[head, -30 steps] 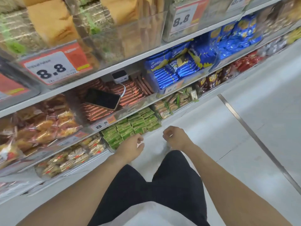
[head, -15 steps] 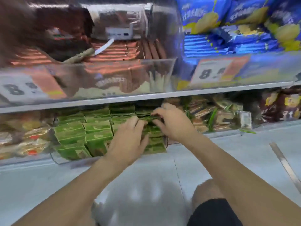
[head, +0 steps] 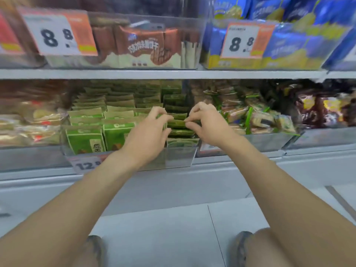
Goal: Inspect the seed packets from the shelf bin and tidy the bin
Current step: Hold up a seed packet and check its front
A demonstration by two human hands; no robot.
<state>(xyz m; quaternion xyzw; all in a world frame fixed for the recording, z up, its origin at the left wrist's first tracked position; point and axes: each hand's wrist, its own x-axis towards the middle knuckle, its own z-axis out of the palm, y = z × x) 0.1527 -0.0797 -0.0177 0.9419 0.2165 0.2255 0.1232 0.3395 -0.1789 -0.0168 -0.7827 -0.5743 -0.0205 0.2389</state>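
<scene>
A clear plastic bin point(head: 179, 158) on the lowest shelf holds rows of green seed packets point(head: 115, 120), most standing upright. In the bin's right-hand column the packets lie flat in a stack. My left hand point(head: 149, 134) and my right hand point(head: 205, 122) both reach into that column. Their fingertips pinch the two ends of one flat green packet point(head: 176, 123) near the top of the stack. My left palm hides the packets behind it.
A metal shelf edge point(head: 173, 74) runs just above the bin, carrying bins of brown and blue snack packs with 8.8 price tags point(head: 57, 34). Neighbouring bins of wrapped snacks point(head: 250, 114) flank the green one. A 12.x tag point(head: 86, 164) hangs at the bin front. My knees are low in view over the tiled floor.
I have crouched from standing to the lowest shelf. Both hands moved from in front of my body into the green bin and took hold of a flat packet.
</scene>
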